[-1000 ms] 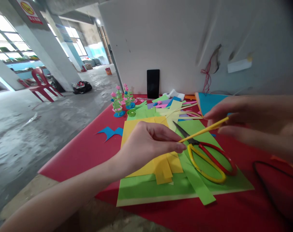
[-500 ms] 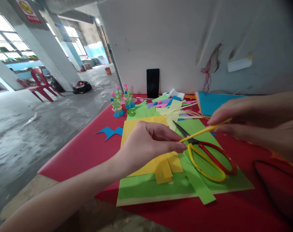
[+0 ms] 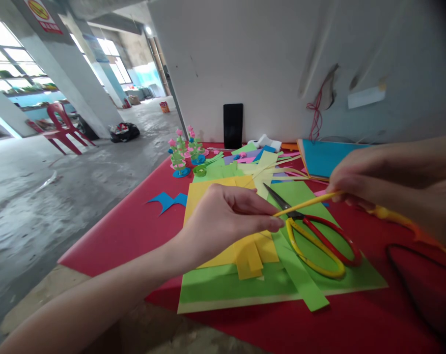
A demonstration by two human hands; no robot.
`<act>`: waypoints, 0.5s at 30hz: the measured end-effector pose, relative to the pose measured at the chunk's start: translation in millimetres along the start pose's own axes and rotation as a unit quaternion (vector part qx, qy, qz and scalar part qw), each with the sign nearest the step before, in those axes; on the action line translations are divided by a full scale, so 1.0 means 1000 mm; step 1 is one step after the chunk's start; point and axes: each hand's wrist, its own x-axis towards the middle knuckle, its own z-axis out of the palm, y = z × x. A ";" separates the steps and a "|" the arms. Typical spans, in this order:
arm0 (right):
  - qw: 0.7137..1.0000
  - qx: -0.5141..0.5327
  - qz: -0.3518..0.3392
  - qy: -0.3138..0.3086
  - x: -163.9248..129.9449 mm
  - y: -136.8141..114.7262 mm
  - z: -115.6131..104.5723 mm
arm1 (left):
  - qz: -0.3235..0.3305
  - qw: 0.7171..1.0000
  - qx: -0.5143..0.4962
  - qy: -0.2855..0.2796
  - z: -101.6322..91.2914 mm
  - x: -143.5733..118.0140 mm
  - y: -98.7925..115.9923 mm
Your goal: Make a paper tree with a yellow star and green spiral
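A thin yellow paper strip (image 3: 307, 202), seen nearly edge-on, stretches between my two hands above the table. My left hand (image 3: 234, 211) pinches its left end between thumb and fingers. At its other end my right hand (image 3: 377, 184) grips it, thumb on the near side. Below lie scissors (image 3: 300, 216) with one red and one yellow handle, on green paper (image 3: 223, 290). Yellow paper sheets (image 3: 204, 196) and short cut pieces (image 3: 248, 260) sit under my left hand. A light green strip (image 3: 307, 290) runs beneath the scissors.
On the red tabletop (image 3: 142, 236) stand small paper flower ornaments (image 3: 179, 160) at the back left. A blue paper offcut (image 3: 167, 201) lies at left. A dark phone (image 3: 233, 126) leans on the white wall. Blue paper (image 3: 329, 155) and a thin black cord (image 3: 403, 275) are at right.
My right hand has slid along the strip to its right end, so the end that stuck out past the fingers is now covered. My left hand has stayed in place.
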 end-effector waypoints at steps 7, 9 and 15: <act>0.998 0.001 -0.062 -0.024 0.001 0.014 -0.003 | -0.027 0.996 -0.081 -0.023 0.000 0.000 -0.001; 0.996 -0.004 -0.087 -0.028 0.002 0.019 -0.004 | -0.030 0.994 -0.098 -0.036 -0.001 0.000 -0.001; 0.993 0.010 -0.121 -0.007 0.001 0.013 -0.003 | -0.018 0.994 -0.104 -0.041 -0.001 0.000 -0.002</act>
